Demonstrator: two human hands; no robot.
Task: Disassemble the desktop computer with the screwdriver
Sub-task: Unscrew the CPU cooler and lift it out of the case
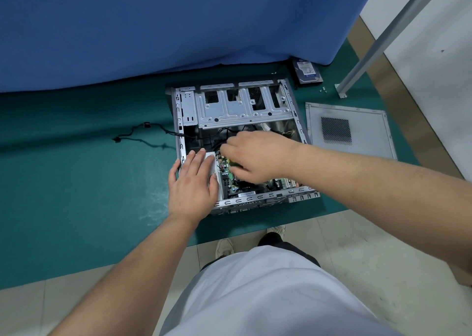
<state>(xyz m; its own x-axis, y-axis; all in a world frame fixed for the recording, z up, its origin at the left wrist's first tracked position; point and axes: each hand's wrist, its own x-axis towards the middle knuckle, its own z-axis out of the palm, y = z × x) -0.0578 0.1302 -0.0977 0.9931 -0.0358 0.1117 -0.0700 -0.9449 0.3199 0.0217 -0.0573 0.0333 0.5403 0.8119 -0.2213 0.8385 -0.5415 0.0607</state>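
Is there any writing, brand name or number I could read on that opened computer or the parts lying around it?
No text here is legible.
Hard drive: its white and blue label carries print, too small and blurred to read.
Computer case: a white sticker strip on the near edge, perhaps a barcode, unreadable.
Motherboard: any markings are too small to make out.
Side panel: no writing visible.
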